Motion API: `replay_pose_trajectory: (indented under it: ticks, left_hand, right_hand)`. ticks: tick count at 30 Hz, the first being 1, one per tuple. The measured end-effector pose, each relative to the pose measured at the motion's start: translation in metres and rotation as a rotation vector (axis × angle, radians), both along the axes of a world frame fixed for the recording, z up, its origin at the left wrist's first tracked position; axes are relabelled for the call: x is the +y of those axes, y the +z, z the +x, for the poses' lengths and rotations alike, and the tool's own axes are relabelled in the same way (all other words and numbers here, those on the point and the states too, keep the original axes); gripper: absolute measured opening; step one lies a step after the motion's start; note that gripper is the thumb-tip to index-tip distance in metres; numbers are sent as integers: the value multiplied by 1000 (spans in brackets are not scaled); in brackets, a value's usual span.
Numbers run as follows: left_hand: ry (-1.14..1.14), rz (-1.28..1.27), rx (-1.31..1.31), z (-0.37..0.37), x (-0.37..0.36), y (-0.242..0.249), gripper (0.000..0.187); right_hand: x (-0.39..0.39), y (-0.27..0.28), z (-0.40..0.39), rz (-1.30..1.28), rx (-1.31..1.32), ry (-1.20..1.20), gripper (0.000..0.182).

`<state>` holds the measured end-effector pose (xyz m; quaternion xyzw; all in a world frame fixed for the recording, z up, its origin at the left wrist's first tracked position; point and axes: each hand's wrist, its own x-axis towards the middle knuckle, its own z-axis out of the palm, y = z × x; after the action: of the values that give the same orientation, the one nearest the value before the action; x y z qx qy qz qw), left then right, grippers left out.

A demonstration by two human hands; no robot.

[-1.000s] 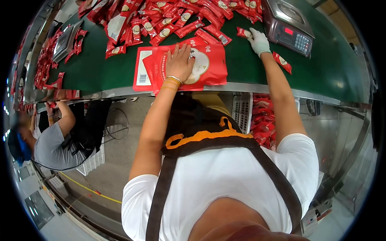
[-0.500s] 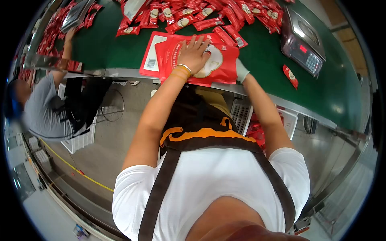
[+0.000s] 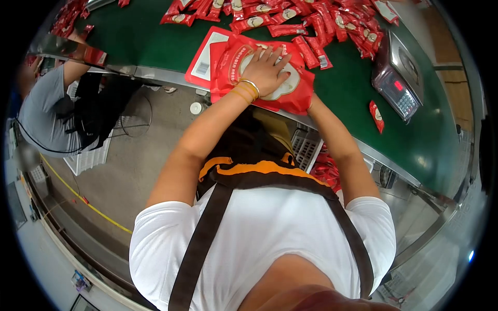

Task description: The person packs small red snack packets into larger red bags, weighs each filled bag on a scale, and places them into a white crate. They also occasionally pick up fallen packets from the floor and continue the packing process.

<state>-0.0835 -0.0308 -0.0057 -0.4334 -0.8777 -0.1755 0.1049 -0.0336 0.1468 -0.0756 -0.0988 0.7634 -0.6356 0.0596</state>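
A large red pouch (image 3: 225, 70) with a pale oval picture lies at the near edge of the green table. My left hand (image 3: 265, 72) rests flat on top of it, fingers spread, with yellow bands and a bangle at the wrist. At the pouch's right end, my right hand (image 3: 313, 102) shows only near the wrist; the rest is hidden inside or under the pouch. Another red pouch (image 3: 203, 68), with a white panel and barcode, sticks out on the left beneath the first one.
Small red sachets (image 3: 324, 26) are heaped across the back of the green table (image 3: 347, 88). On the right stands a scale (image 3: 398, 85) with a lit red display, near a single sachet (image 3: 376, 117). Below the edge is a white crate (image 3: 305, 146). Another person (image 3: 44, 116) works at left.
My right hand, in a pale glove at the pouch's right end before, has gone further in, out of sight. My left hand stays flat on the pouch. The camera view has shifted.
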Motion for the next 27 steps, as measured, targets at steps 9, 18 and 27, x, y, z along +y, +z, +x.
replay_pose_trajectory:
  ticks: [9, 18, 27]
  left_hand:
    - [-252, -388, -606, -94, 53, 14, 46]
    - [-138, -130, -296, 10, 48, 118, 32]
    - [-71, 450, -167, 35, -20, 35, 47]
  right_hand:
    - [42, 58, 44, 215, -129, -225, 44]
    - [24, 148, 66, 627, -417, -498, 41]
    - [247, 155, 67, -261, 246, -1437, 38]
